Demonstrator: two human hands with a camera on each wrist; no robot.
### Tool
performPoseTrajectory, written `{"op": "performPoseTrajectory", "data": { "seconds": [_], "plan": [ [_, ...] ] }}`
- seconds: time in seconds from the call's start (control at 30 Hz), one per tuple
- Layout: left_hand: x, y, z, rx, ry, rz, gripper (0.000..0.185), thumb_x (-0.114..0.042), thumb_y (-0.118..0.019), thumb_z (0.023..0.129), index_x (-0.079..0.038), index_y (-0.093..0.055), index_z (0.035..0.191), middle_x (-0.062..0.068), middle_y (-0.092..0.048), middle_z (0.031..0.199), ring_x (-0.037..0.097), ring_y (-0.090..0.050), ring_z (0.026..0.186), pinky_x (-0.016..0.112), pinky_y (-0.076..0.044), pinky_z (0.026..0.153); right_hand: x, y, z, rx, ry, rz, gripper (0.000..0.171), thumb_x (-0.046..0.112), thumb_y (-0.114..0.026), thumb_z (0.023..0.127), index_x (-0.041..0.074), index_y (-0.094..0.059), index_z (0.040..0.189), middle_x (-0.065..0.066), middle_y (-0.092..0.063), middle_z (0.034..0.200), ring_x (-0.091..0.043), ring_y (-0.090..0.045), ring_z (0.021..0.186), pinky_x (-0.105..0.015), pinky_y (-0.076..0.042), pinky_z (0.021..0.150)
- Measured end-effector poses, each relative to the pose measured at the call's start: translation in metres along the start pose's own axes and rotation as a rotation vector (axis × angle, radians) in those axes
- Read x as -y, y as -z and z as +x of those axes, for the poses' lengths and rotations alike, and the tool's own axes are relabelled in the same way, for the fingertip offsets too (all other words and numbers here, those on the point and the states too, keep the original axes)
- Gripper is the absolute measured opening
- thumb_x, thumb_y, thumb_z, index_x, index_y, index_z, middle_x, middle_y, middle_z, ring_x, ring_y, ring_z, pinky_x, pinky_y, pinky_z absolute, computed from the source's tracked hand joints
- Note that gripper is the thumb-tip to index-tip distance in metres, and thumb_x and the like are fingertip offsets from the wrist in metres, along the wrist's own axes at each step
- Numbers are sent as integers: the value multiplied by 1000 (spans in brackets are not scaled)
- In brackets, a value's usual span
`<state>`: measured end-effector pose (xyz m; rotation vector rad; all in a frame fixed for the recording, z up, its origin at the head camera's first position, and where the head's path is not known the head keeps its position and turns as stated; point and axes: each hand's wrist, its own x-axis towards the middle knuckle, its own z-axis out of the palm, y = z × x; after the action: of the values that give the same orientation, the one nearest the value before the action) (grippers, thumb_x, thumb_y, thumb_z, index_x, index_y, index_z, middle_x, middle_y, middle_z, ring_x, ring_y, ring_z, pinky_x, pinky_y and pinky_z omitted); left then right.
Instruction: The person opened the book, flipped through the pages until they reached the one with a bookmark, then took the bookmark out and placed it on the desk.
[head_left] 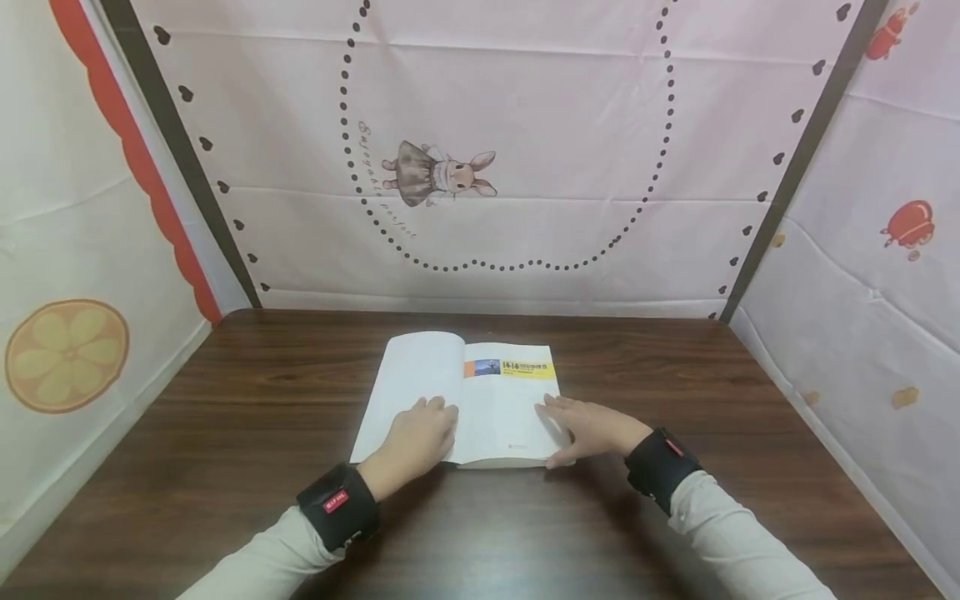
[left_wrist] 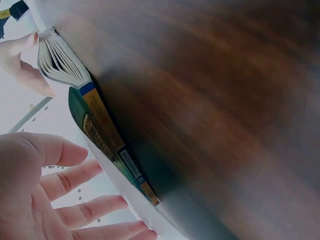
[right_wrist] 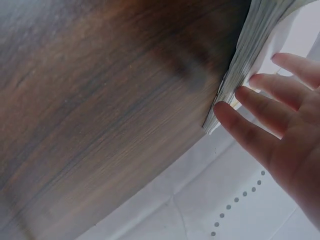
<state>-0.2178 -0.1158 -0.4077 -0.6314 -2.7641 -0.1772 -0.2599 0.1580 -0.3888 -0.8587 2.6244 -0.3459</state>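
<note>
An open book (head_left: 498, 417) lies on the table, its cover turned over to the left and a title page with a yellow and blue band facing up. My left hand (head_left: 422, 437) rests on the blank left side near the spine; in the left wrist view its fingers (left_wrist: 82, 210) extend along the white inner side of the cover. The right hand (head_left: 592, 427) lies at the book's right edge, thumb at the lower corner and fingertips on the page. In the right wrist view its fingers (right_wrist: 270, 112) are spread beside the page block (right_wrist: 245, 55).
The dark brown wooden table (head_left: 247, 400) spreads out around the book. A white printed cloth (head_left: 525, 125) hangs behind it, with more printed cloth at the left and right sides. Both wrists carry black bands (head_left: 339, 506).
</note>
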Motion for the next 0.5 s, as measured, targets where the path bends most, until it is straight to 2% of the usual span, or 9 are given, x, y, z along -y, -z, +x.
{"op": "performPoseTrajectory", "data": {
  "seconds": [0.17, 0.27, 0.37, 0.4, 0.5],
  "plan": [
    [-2, 0, 2, 51, 55, -34, 8, -12, -61, 85, -5, -64, 82, 6, -59, 68, 18, -55, 59, 27, -45, 46, 1, 5, -2, 25, 24, 40, 78, 43, -69, 81, 7, -39, 143, -14, -33, 151, -31, -30, 141, -49, -28, 113],
    [-5, 3, 3, 129, 89, -71, 23, -23, -59, 90, -1, -66, 95, 17, -68, 90, 29, -66, 85, 37, -56, 70, 3, 9, -5, 6, 48, 41, 57, 31, -68, 86, 7, -51, 135, -13, -48, 142, -27, -48, 129, -47, -38, 106],
    [-8, 6, 2, 208, 110, -100, 47, -41, -57, 92, 3, -64, 108, 27, -61, 119, 40, -56, 117, 47, -48, 96, 6, 14, -7, -43, 94, 7, 32, 15, -64, 89, 6, -64, 120, -11, -64, 123, -21, -62, 106, -41, -50, 94],
    [-9, 7, 1, 230, 117, -105, 54, -46, -56, 91, 3, -63, 112, 29, -57, 125, 42, -51, 123, 49, -44, 101, 6, 15, -7, -64, 109, -4, 27, 11, -63, 89, 7, -66, 115, -10, -67, 116, -19, -64, 100, -39, -52, 90],
    [-13, 8, 0, 254, 120, -92, 67, -56, -54, 87, 4, -61, 116, 31, -51, 132, 44, -46, 127, 51, -42, 102, 8, 17, -7, -119, 148, -47, 21, 7, -64, 87, 7, -70, 107, -7, -72, 104, -16, -66, 91, -34, -55, 84]
  ]
}}
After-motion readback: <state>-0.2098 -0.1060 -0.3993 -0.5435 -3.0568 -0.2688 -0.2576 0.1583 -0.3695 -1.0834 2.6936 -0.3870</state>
